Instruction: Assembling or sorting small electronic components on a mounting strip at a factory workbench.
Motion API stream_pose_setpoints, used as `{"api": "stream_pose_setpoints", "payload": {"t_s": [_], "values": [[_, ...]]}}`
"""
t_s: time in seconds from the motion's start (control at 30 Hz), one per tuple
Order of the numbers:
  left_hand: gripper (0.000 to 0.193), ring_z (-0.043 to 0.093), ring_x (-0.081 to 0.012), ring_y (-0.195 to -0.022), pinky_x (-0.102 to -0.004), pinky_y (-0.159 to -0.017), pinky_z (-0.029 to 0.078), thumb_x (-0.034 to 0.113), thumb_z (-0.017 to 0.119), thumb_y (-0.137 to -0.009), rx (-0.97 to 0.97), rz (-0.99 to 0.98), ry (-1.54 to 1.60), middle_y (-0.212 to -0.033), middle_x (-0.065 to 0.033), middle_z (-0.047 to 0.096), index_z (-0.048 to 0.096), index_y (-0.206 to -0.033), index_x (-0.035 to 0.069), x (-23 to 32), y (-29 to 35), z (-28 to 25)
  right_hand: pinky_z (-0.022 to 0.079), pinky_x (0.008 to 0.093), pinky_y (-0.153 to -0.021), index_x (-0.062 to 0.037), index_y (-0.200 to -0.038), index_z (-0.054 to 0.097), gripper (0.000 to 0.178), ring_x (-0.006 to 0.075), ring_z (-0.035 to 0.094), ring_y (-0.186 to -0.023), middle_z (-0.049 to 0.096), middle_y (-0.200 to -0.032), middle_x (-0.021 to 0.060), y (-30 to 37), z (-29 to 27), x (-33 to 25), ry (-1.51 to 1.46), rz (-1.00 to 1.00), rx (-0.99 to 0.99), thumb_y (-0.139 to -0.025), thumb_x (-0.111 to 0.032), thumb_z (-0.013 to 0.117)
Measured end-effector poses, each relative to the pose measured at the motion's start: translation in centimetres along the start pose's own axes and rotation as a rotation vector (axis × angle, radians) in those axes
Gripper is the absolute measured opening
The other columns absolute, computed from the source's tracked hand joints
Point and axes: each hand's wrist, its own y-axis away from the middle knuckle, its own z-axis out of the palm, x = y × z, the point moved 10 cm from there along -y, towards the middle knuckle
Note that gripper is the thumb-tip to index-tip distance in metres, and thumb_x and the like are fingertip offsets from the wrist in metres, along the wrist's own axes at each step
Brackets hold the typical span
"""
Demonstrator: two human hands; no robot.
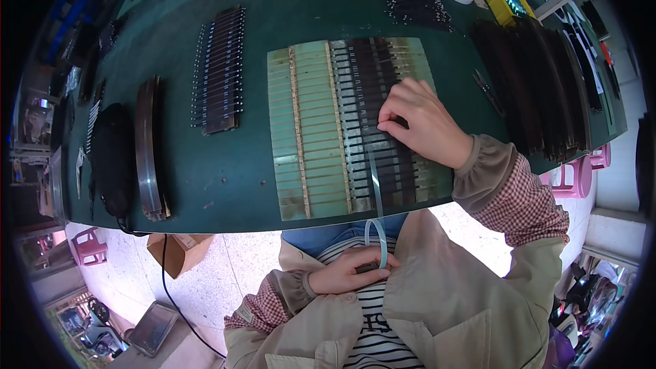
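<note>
plastic tape [376,191] runs over dark strips [398,181] on the surface [225,198], from a roll [383,246] the left hand [352,270] loosely grasps to the right hand [420,119], seemingly pinching its end; it should handle light and bendy (hold its edges).

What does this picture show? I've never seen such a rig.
There is no machine here; a person works bare-handed. The view comes from a wide fisheye camera worn on the head, looking down, so straight edges bend. On the green table lies a pale green board with dark strips across it; more sit in bundles on either side. The left hand holds a roll of pale tape off the table's near edge. A tape length runs from it toward the right hand.
</note>
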Motion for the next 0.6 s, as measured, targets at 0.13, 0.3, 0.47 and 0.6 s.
{"api": "stream_pose_setpoints", "payload": {"t_s": [0.13, 0.3, 0.47, 0.6], "values": [[0.024, 0.06, -0.0162, -0.098, -0.0279, -0.085, 0.046, 0.009, 0.061, -0.091, -0.03, -0.071, 0.017, -0.106, -0.0079, 0.063, 0.061, -0.114, 0.001, -0.6, 0.0, -0.1, 0.037, 0.0342, -0.084, -0.0063, -0.078, 0.059, 0.009, 0.0214, 0.048, -0.087, 0.053, -0.082, 0.0029, -0.1, 0.1, -0.4, 0.071, -0.019, 0.012, -0.079, -0.009, 0.067], [0.024, 0.06, -0.0163, -0.097, -0.028, -0.085, 0.046, 0.009, 0.061, -0.091, -0.022, -0.088, 0.026, -0.106, -0.0079, 0.063, 0.061, -0.114, 0.001, -0.6, 0.0, -0.1, 0.038, 0.0342, -0.084, -0.0054, -0.086, 0.064, 0.01, 0.0222, 0.049, -0.089, 0.054, -0.086, 0.0049, 0.1, 0.6, -0.6, 0.061, -0.038, -0.009, -0.076, -0.004, 0.065], [0.024, 0.06, -0.016, -0.098, -0.0282, -0.085, 0.046, 0.009, 0.061, -0.091, -0.008, -0.06, -0.003, -0.105, -0.0077, 0.063, 0.061, -0.114, 0.001, -0.4, 0.3, 0.0, 0.04, 0.0352, -0.085, -0.0036, -0.102, 0.066, 0.032, 0.0245, 0.05, -0.093, 0.055, -0.094, 0.0075, 1.5, 1.6, -3.5, 0.172, -0.222, -0.021, -0.071, 0.003, 0.062], [0.024, 0.06, -0.0161, -0.098, -0.0285, -0.086, 0.046, 0.009, 0.062, -0.091, -0.005, -0.084, 0.014, -0.105, -0.0075, 0.063, 0.061, -0.113, 0.001, -0.3, 0.1, 0.0, 0.04, 0.0358, -0.087, -0.0026, -0.112, 0.064, 0.046, 0.026, 0.051, -0.095, 0.055, -0.1, 0.0085, 1.3, 0.9, -3.7, 0.252, -0.249, -0.057, -0.067, 0.005, 0.06]]}}
